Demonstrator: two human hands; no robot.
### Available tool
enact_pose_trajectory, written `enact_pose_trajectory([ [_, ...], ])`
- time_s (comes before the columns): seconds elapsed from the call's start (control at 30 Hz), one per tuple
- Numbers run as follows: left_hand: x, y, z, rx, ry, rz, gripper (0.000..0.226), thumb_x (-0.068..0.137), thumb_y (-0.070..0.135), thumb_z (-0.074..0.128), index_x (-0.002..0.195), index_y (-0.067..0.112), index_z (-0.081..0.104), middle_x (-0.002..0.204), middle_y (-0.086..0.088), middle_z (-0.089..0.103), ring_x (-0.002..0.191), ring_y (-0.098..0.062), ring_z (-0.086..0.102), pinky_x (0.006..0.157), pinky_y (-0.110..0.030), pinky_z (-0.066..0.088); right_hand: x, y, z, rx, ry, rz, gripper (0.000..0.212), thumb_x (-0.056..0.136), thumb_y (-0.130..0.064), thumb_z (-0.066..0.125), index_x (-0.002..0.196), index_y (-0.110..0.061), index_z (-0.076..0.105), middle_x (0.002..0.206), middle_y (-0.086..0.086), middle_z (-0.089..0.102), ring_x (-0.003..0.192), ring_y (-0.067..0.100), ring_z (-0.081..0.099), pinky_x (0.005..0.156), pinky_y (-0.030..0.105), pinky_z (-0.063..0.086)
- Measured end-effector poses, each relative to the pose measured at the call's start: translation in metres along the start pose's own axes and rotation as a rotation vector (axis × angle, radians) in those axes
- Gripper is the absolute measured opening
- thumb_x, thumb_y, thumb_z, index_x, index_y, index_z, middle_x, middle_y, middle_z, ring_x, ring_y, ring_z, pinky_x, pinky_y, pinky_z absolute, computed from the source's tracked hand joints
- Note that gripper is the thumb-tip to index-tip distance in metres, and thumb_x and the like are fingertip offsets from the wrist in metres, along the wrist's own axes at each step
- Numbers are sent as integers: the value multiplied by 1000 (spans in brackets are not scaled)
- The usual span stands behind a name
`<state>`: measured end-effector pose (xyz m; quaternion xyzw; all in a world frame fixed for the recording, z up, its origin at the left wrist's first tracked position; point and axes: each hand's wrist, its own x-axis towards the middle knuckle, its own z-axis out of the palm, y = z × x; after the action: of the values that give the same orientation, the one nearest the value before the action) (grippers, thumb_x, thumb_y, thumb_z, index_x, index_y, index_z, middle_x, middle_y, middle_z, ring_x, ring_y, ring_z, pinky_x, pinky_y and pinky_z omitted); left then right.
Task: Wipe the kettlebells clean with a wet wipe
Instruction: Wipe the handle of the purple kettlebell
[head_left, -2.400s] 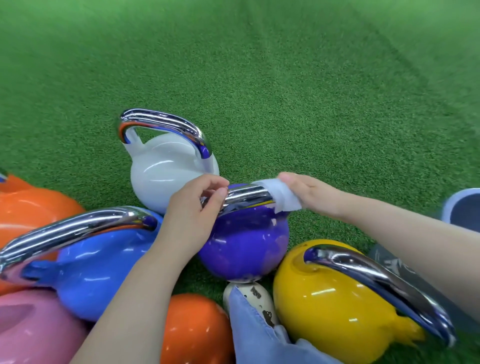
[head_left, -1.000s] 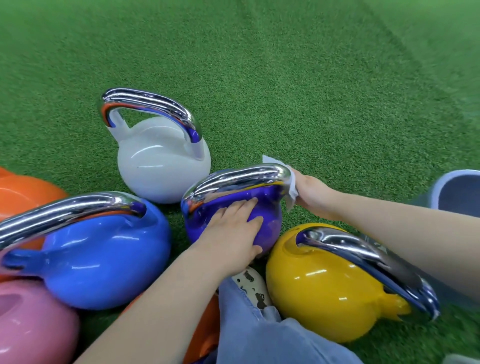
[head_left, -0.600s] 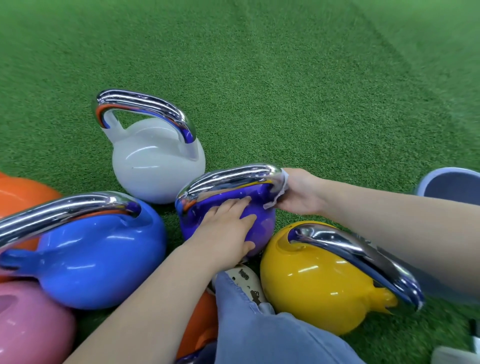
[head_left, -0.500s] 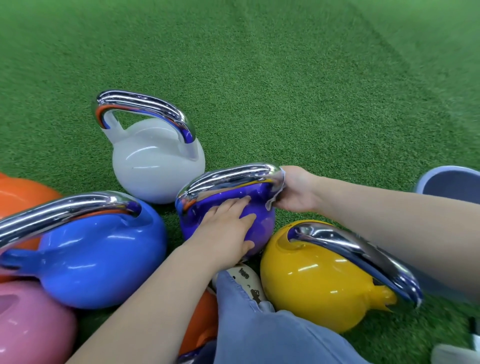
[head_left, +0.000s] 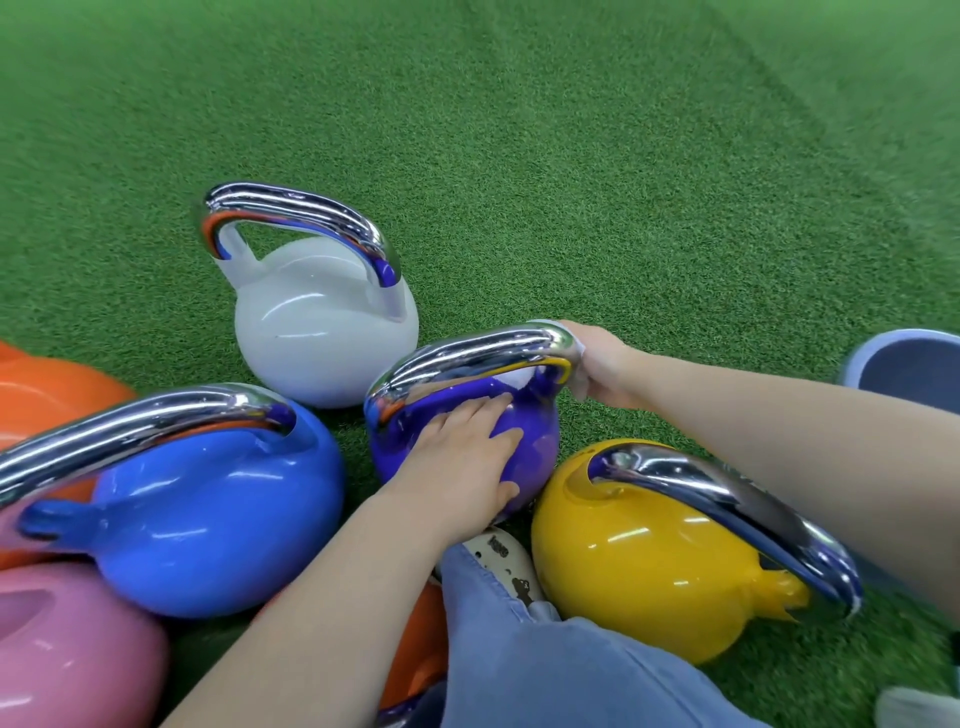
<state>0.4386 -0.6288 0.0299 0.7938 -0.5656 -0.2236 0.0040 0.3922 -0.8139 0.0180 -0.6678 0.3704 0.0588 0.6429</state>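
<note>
Where the artificial grass floor (head_left: 571, 156) is seen from above, a cluster of kettlebells is shown at the lower edge.
Purple kettlebell (head_left: 535, 441): placed at the centre of the cluster, upright on the grass, its chrome handle (head_left: 467, 358) arched across the top.
Left hand (head_left: 462, 467): laid flat on the near side of the purple body, fingers straight and spread, nothing gripped.
Right hand (head_left: 602, 364): curled round the right end of the chrome handle, its grip closed on the wet wipe.
Wet wipe (head_left: 574, 364): mostly hidden; only white edges are seen between the hand and the handle.
Neighbours: a white kettlebell (head_left: 322, 332) behind-left, a blue kettlebell (head_left: 208, 519) to the left, a yellow kettlebell (head_left: 649, 561) to the right.
Other items: a pink kettlebell (head_left: 67, 649) and an orange kettlebell (head_left: 47, 384) at the left edge, a grey-blue tub (head_left: 914, 369) at the right edge, a denim-clad knee (head_left: 545, 670) in the foreground.
</note>
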Motion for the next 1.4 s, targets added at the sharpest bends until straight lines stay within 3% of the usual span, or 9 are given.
enact_pose_trajectory([
  [0.2, 0, -1, -2, -20, -6, 1, 56, 93, 40, 47, 143, 23, 30, 157, 2, -3, 143, -19, 2, 114, -36, 11, 0, -9, 2, -64, 22, -56, 42, 94, -15, 38, 61, -23, 62, 46, -6, 46, 47, 14, 26, 48, 28, 12],
  [0.37, 1, -2, -2, -33, -12, 2, 56, 92, 40, 48, 143, 24, 30, 157, 2, -4, 143, -20, 2, 114, -37, 11, -1, 2, 6, -156, 229, -44, 38, 95, -19, 28, 99, -14, 64, 31, -5, 43, 31, 15, 34, 54, 28, 32],
  [0.47, 0, -2, -3, -45, -17, 1, 55, 93, 39, 48, 143, 24, 31, 157, 2, -3, 143, -20, 2, 114, -37, 10, 1, 3, 5, -40, 221, 73, 43, 88, -13, 29, 116, -5, 60, 53, 2, 52, 44, 12, 44, 54, 27, 37],
  [0.67, 0, -3, -2, -59, 0, 2, 55, 92, 39, 49, 142, 24, 32, 157, 3, -1, 143, -20, 3, 114, -38, 11, -12, -9, 5, 211, -4, 360, 11, 80, -18, 48, 71, -17, 54, 68, 8, 53, 61, 20, 49, 63, 24, 44],
  [0.77, 3, -1, -1, -133, 74, 25, 49, 92, 32, 49, 139, 28, 37, 153, 4, 21, 139, -20, 17, 111, -38, 20, -13, -6, 3, 133, -56, 449, 32, 78, -31, 50, 107, -25, 61, 108, 15, 65, 64, 23, 63, 75, 32, 40],
  [0.93, 7, 13, -3, -455, 190, 232, 39, 85, 3, 52, 120, 18, 63, 124, 1, 61, 115, -17, 49, 98, -13, 29, -16, -14, -10, 129, -176, 486, 33, 90, -43, 39, 90, -15, 56, 84, 10, 64, 73, 24, 63, 88, 37, 44],
  [1.13, 18, 26, 14, -139, 355, 190, 49, 61, 18, 52, 106, 13, 69, 105, 1, 69, 94, -23, 66, 73, -34, 54, -22, -11, -25, 364, -273, 475, 70, 94, -59, 7, 102, -16, 61, 92, 9, 63, 84, 21, 55, 87, 35, 47],
  [1.27, 21, 39, 17, -55, 207, 36, 64, 85, 20, 48, 144, 10, 28, 150, -3, 31, 138, -25, 27, 112, -39, 22, -24, -8, -24, 98, -208, 472, 72, 94, -57, 8, 126, -13, 55, 122, 10, 54, 116, 24, 46, 105, 41, 27],
  [1.4, 26, 41, 20, 38, 164, -86, 68, 93, 27, 39, 148, 11, 3, 157, -2, 8, 144, -23, -2, 115, -37, -2, -23, 3, -19, 45, -37, 341, 41, 98, -37, 27, 101, -13, 60, 106, 9, 59, 93, 20, 52, 81, 34, 41],
])
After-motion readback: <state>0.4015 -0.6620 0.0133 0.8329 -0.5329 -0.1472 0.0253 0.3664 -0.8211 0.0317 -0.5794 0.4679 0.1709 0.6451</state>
